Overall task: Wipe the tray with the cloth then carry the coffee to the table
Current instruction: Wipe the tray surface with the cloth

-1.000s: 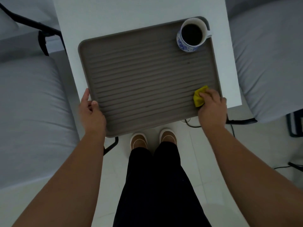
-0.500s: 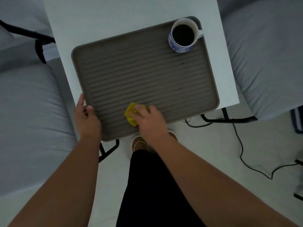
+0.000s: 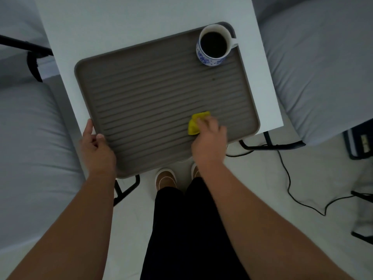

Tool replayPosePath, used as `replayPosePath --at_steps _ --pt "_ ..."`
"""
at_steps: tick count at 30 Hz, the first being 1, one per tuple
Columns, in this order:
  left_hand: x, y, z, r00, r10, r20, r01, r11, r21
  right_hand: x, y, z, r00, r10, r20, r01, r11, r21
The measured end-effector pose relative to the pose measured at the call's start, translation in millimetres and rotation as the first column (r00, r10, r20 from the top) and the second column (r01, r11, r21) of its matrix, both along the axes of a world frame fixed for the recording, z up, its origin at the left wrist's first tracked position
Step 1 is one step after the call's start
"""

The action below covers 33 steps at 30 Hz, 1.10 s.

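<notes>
Grey ribbed tray (image 3: 153, 93) flat on a white table (image 3: 141, 23), near edge overhanging toward the body. Right hand (image 3: 209, 138) low on the tray's right half, fingers curled and bunched around a yellow cloth (image 3: 194, 123), pressing it against the ridges. Left hand (image 3: 95, 147) clamped on the tray's near left corner, thumb on top of the rim, fingers underneath and hidden. Blue-and-white cup (image 3: 214, 46) full of dark coffee upright in the far right corner, handle pointing right, well apart from the cloth. Grey cushions (image 3: 323, 63) either side; black cable (image 3: 286, 178) across the floor.
</notes>
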<state>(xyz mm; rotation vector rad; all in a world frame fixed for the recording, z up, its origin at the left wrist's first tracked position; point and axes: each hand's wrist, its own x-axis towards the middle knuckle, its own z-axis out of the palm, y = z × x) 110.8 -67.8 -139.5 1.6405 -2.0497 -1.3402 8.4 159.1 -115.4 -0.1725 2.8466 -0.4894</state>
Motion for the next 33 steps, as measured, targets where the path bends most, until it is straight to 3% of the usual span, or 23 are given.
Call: replayPosePath --at_steps 4,7,9,12,15,19,23,27,30,33 --pt "2.3 -0.5 0.4 1.0 -0.006 0.005 0.006 1.0 0.011 39.9 -41.3 3.0 0.928 0.371 0.024 -0.37 0.928 -0.053" --pt "2.3 0.3 1.9 1.0 -0.017 0.008 0.017 1.0 0.005 12.0 -28.7 -2.6 0.871 0.491 0.003 -0.491 0.871 -0.027" --pt "1.9 2.0 3.7 1.0 -0.026 0.015 0.026 1.0 -0.005 -19.0 -3.4 -7.1 0.915 0.403 0.029 -0.404 0.914 0.039" --pt "3.0 1.1 5.5 1.0 -0.023 0.005 0.023 1.0 0.013 -55.3 42.2 -4.5 0.992 0.124 0.014 -0.125 0.991 0.051" --pt "2.3 1.2 7.0 0.999 -0.032 0.006 0.032 0.999 0.018 -69.7 61.3 -0.7 0.998 -0.026 -0.058 0.029 0.998 0.059" --pt "0.1 4.2 9.2 0.999 -0.035 0.005 0.035 0.999 -0.002 -52.1 24.0 -2.6 0.979 -0.203 -0.011 0.204 0.979 0.033" --pt "-0.3 2.9 8.8 0.999 -0.037 0.001 0.037 0.999 0.004 4.9 -37.3 -0.7 0.998 0.044 0.043 -0.04 0.996 -0.083" --pt "0.1 3.5 9.3 1.0 -0.028 -0.013 0.028 1.0 0.004 38.5 -64.0 4.4 0.958 0.28 0.066 -0.266 0.949 -0.167" --pt "0.6 4.0 10.7 0.999 -0.036 0.005 0.036 0.999 0.001 17.2 -42.0 -2.3 0.93 0.367 0.018 -0.362 0.923 -0.13" --pt "1.0 3.8 10.1 0.999 -0.032 0.008 0.032 0.999 -0.011 -17.5 -4.0 -6.3 0.954 0.301 0.002 -0.3 0.952 -0.052"
